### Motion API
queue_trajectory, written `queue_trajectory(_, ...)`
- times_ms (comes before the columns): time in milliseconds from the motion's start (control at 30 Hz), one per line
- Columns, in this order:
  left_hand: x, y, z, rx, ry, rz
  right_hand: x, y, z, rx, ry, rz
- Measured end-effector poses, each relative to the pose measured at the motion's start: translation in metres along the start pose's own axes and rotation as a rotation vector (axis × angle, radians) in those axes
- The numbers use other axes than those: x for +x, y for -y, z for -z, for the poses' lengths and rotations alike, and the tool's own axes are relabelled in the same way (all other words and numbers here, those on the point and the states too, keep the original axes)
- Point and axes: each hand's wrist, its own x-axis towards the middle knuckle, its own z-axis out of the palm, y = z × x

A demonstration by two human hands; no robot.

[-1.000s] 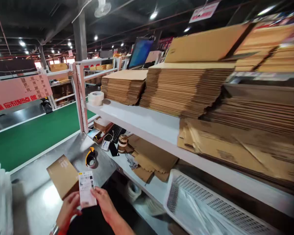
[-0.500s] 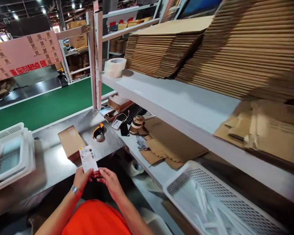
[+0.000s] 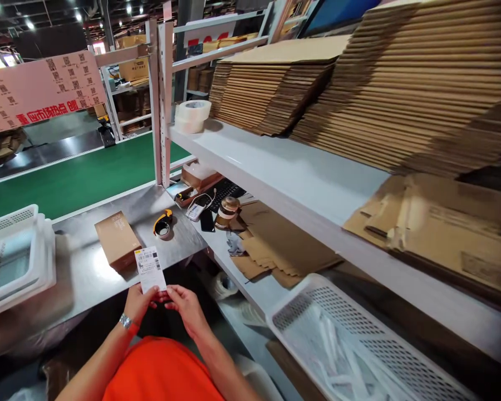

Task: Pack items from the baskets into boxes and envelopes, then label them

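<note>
A white shipping label [image 3: 150, 269] with a barcode and printed text is held up in front of me. My left hand [image 3: 141, 302] pinches its lower edge, thumb on the printed face. At the label's lower right corner, my right hand [image 3: 185, 305] closes its thumb and fingers on the same edge. Just beyond the label, a closed brown cardboard box [image 3: 117, 238] lies on the metal table [image 3: 79, 278]; the label's top overlaps its near corner in my view. To the right of the box rests a yellow and black tape dispenser [image 3: 163, 224].
Stacked white baskets [image 3: 45, 262] stand at left, before a green conveyor belt [image 3: 75, 172]. On the right, a shelf [image 3: 284, 161] carries tape rolls [image 3: 192, 117] and flattened cartons [image 3: 401, 94]. Below are a jar [image 3: 227, 213], a phone [image 3: 207, 220], cardboard sheets [image 3: 288, 234] and a white basket [image 3: 292, 320].
My view has turned slightly to the right, so the surroundings sit a little further left. Both hands keep the label in nearly the same position.
</note>
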Motion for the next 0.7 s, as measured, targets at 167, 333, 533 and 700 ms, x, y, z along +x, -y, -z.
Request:
queue_trajectory(167,0.011,0.010,0.002,0.046,0.061,0.040,0.004,0.000,0.000,-0.057,-0.053,0.041)
queue_trajectory(333,0.012,0.010,0.008,0.350,-0.236,-0.276,0.009,-0.004,-0.003,-0.024,-0.133,0.054)
queue_trajectory(533,-0.002,-0.009,0.009,0.525,0.140,-0.493,0.011,-0.005,-0.009,-0.103,-0.053,0.117)
queue_trajectory(700,-0.007,-0.014,0.014,0.531,0.213,-0.339,0.009,-0.012,-0.007,-0.210,-0.015,0.115)
